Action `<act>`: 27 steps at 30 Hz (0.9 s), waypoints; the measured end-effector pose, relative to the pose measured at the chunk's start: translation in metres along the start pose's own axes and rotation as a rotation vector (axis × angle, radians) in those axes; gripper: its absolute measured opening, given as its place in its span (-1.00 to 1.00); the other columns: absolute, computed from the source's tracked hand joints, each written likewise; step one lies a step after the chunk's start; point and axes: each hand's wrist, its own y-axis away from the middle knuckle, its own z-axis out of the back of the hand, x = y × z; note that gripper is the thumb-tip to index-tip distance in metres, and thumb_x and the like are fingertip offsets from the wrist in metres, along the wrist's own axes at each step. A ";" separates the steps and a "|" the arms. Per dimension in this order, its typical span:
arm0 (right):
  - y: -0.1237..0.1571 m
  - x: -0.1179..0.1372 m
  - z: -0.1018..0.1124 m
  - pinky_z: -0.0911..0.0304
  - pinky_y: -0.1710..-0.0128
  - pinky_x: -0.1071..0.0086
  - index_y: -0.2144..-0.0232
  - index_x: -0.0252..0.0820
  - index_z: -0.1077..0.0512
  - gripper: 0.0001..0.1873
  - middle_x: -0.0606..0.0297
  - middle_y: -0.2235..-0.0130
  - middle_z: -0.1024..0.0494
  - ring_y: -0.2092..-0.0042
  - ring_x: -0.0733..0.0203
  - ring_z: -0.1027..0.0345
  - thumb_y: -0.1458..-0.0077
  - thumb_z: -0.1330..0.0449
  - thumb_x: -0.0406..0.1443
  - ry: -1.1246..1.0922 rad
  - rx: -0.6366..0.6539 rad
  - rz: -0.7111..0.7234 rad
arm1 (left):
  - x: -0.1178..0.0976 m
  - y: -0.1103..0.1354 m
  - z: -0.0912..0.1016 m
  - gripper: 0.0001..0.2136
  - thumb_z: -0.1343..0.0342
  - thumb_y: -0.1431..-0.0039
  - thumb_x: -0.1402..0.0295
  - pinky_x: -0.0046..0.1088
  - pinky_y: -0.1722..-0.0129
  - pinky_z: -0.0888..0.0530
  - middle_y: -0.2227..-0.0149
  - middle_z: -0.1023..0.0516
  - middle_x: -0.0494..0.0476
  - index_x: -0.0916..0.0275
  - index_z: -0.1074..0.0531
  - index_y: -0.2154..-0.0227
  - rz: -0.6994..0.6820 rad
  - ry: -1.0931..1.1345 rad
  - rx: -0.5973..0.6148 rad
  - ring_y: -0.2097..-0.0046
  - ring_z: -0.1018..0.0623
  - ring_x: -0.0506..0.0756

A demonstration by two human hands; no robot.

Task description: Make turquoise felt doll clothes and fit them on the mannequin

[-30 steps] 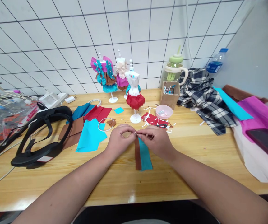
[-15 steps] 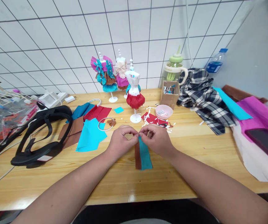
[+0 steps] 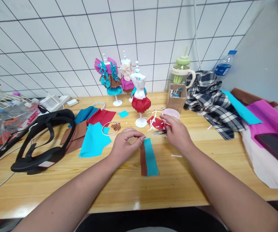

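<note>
A two-coloured strip of crepe paper, brown along its left side and teal (image 3: pixel 151 158) along its right, lies on the table in front of me. My left hand (image 3: pixel 126 144) pinches the top corner of its brown side between thumb and index finger. Farther right, my right hand (image 3: pixel 177 130) curls over the handles of small thread snips (image 3: pixel 159 132), whose blades point left. A thin white paper strip (image 3: pixel 176 156) lies below that hand. Behind the hands stands a white dress-form stand (image 3: pixel 139 85) wearing a puffy red skirt (image 3: pixel 141 103).
Red paper (image 3: pixel 155 122) with white scraps and a pink bowl (image 3: pixel 170 112) lie beyond my right hand. A cardboard box (image 3: pixel 176 100) and cup (image 3: pixel 181 69) stand behind. Coloured paper sheets (image 3: pixel 94 140) and a black headset (image 3: pixel 44 141) occupy the left; plaid cloth (image 3: pixel 208 93) is at right.
My right hand has left the top of the paper strip and moved right and away to the snips. A white paper strip now lies below it. My left hand keeps its pinch.
</note>
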 end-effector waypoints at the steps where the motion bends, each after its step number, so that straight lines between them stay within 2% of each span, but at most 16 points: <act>1: -0.001 -0.002 0.001 -0.21 -0.09 0.07 -0.02 -0.12 -0.42 -0.54 0.15 -0.08 -0.48 -0.08 0.02 -0.32 -0.07 -0.05 -0.44 0.053 -0.010 0.016 | 0.000 0.000 0.000 -0.92 -0.16 -0.08 0.41 -0.36 0.22 -0.48 0.39 -0.60 0.09 0.21 -0.53 0.47 -0.010 -0.004 0.006 0.29 -0.56 0.09; 4: 0.001 0.005 0.001 -0.31 0.09 0.17 0.09 -0.12 -0.51 -0.70 0.17 0.13 -0.58 0.13 0.07 -0.42 -0.11 -0.13 -0.33 0.029 -0.004 0.007 | -0.001 0.001 0.001 -0.92 -0.15 -0.08 0.43 -0.36 0.22 -0.48 0.39 -0.60 0.08 0.20 -0.52 0.47 -0.042 -0.021 0.017 0.29 -0.56 0.09; 8: 0.008 0.024 -0.004 -0.28 0.39 0.38 0.28 -0.14 -0.57 -0.81 0.28 0.36 -0.60 0.41 0.25 -0.37 -0.08 -0.19 -0.27 -0.236 0.112 -0.055 | 0.000 0.001 0.002 -0.92 -0.14 -0.09 0.43 -0.38 0.24 -0.47 0.40 -0.59 0.07 0.20 -0.52 0.46 -0.095 -0.050 0.009 0.31 -0.56 0.07; 13: 0.015 0.037 -0.010 -0.25 0.45 0.41 0.28 -0.17 -0.58 -0.79 0.24 0.33 -0.62 0.42 0.27 -0.36 -0.05 -0.21 -0.24 -0.415 0.238 -0.123 | 0.001 0.000 0.002 -0.93 -0.15 -0.08 0.42 -0.38 0.25 -0.46 0.41 -0.59 0.06 0.19 -0.52 0.46 -0.139 -0.101 -0.007 0.32 -0.55 0.06; 16: 0.015 0.039 -0.011 -0.25 0.46 0.41 0.29 -0.17 -0.57 -0.80 0.25 0.34 -0.62 0.41 0.26 -0.38 -0.03 -0.22 -0.23 -0.422 0.239 -0.139 | 0.001 0.001 0.000 -0.93 -0.16 -0.08 0.41 -0.36 0.24 -0.46 0.41 -0.59 0.06 0.18 -0.51 0.47 -0.167 -0.132 -0.014 0.32 -0.54 0.06; 19: 0.012 0.034 -0.008 -0.25 0.47 0.42 0.37 -0.19 -0.55 -0.82 0.28 0.43 -0.60 0.45 0.27 -0.38 -0.03 -0.22 -0.21 -0.378 0.140 -0.185 | 0.002 0.001 -0.001 -0.92 -0.15 -0.09 0.42 -0.36 0.24 -0.45 0.42 -0.59 0.06 0.18 -0.51 0.46 -0.189 -0.135 -0.004 0.33 -0.54 0.06; 21: 0.007 0.025 -0.004 -0.22 0.48 0.42 0.40 -0.17 -0.54 -0.83 0.31 0.47 -0.58 0.49 0.28 -0.35 -0.02 -0.23 -0.20 -0.267 0.076 -0.205 | 0.002 0.001 -0.001 -0.92 -0.15 -0.09 0.43 -0.36 0.24 -0.45 0.42 -0.59 0.06 0.18 -0.52 0.46 -0.201 -0.132 -0.006 0.33 -0.53 0.05; 23: 0.002 0.013 0.000 -0.19 0.47 0.42 0.44 -0.13 -0.54 -0.86 0.34 0.49 -0.56 0.49 0.28 -0.35 0.00 -0.25 -0.19 -0.081 0.052 -0.207 | 0.002 0.001 -0.001 -0.92 -0.15 -0.09 0.44 -0.37 0.24 -0.45 0.42 -0.59 0.06 0.18 -0.52 0.46 -0.209 -0.130 -0.009 0.33 -0.54 0.05; 25: -0.003 0.001 0.004 -0.14 0.49 0.40 0.52 -0.12 -0.50 -0.80 0.36 0.55 -0.53 0.51 0.26 -0.33 0.03 -0.27 -0.13 0.087 0.063 -0.223 | 0.002 0.001 -0.001 -0.92 -0.16 -0.09 0.44 -0.37 0.24 -0.44 0.42 -0.58 0.06 0.19 -0.52 0.46 -0.213 -0.127 -0.010 0.33 -0.53 0.05; 27: -0.005 -0.006 0.006 -0.18 0.45 0.37 0.44 -0.11 -0.54 -0.83 0.33 0.47 -0.58 0.46 0.22 -0.37 -0.02 -0.24 -0.15 0.139 0.067 -0.218 | 0.002 0.001 0.000 -0.92 -0.16 -0.09 0.45 -0.37 0.24 -0.44 0.43 -0.58 0.06 0.19 -0.52 0.47 -0.214 -0.121 -0.007 0.34 -0.53 0.05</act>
